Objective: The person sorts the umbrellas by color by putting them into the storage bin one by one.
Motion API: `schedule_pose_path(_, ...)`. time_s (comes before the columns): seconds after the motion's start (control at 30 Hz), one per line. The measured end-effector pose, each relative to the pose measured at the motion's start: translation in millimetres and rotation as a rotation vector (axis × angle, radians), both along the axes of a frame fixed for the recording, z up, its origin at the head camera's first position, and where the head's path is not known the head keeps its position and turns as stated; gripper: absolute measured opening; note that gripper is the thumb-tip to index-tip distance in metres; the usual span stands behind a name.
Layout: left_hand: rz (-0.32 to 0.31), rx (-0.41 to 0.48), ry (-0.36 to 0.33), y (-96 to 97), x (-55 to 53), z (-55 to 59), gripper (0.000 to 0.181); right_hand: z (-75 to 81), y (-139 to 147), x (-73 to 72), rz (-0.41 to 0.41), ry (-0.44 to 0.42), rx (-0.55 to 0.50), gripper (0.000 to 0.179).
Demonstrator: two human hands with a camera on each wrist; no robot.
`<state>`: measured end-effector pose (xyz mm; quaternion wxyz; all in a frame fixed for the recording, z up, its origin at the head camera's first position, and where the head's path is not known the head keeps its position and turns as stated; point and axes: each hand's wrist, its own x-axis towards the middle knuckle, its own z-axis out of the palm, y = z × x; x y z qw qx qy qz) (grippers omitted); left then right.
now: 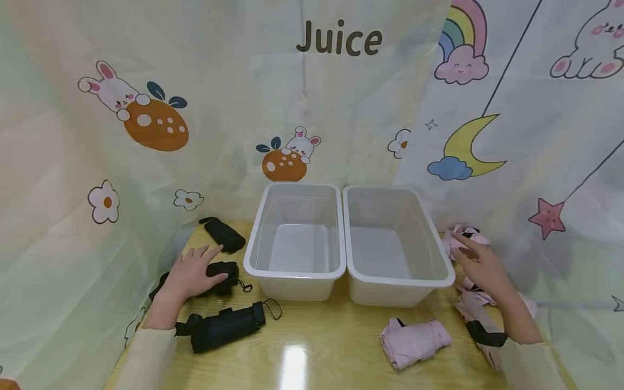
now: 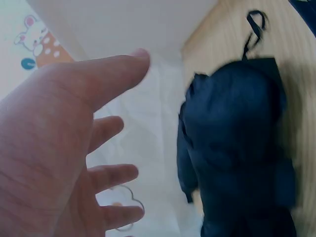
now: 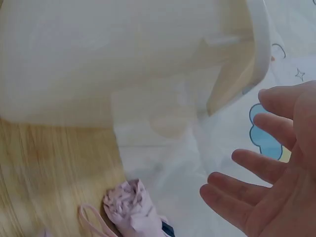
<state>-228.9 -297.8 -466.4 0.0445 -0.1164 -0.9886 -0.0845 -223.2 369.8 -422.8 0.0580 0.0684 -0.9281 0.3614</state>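
Observation:
My left hand [image 1: 189, 276], fingers spread and nothing held, hovers over a folded black umbrella [image 1: 225, 273]. In the left wrist view that umbrella [image 2: 237, 133], with its thin strap, lies apart from the thumb. Another black umbrella [image 1: 225, 235] rests farther back, and a third black umbrella [image 1: 228, 326] lies nearer me. On the other side, my right hand [image 1: 487, 275] is loosely extended above folded pink umbrellas, holding nothing. One pink umbrella [image 1: 414, 341] lies in front of the right bin; another pink umbrella [image 3: 133, 210] shows below the fingers in the right wrist view.
Two white plastic bins, the left bin [image 1: 295, 284] and the right bin [image 1: 395, 292], stand side by side at the back of the wooden table [image 1: 336, 346]. A printed cloth [image 1: 234, 108] hangs behind and along both sides.

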Motion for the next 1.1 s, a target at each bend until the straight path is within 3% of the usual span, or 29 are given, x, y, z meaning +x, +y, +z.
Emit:
schedule_pose_path(0.13, -0.027, 0.060, -0.056, -10.9, 5.5, -0.8, 0.075, -1.9, -4, -2.5, 0.010, -0.016, -0.089, 0.060)
schedule_pose_path(0.27, -0.069, 0.161, -0.116, -18.7, 9.1, -9.5, 0.071, -8.3, -4, -2.2, 0.055, 0.000, -0.173, 0.058)
schedule_pose_path(0.43, -0.091, 0.195, -0.080, -29.7, 5.1, -18.5, 0.068, -11.6, -8, -8.1, 0.048, -0.061, -0.254, 0.067)
schedule_pose_path(0.63, -0.135, 0.133, -0.063, -37.1, 5.7, -30.3, 0.067, -19.4, -12, -7.8, 0.060, -0.106, -0.346, 0.066)
schedule_pose_path(0.93, -0.183, -0.030, 0.055, -52.9, 2.6, -61.7, 0.083, -25.6, -18, -11.2, 0.084, -0.097, -0.421, 0.058)
schedule_pose_path(1.1, -0.267, -0.120, 0.100, -62.6, -6.0, -62.6, 0.081, -28.5, -19, -14.2, 0.127, -0.144, -0.513, 0.060)
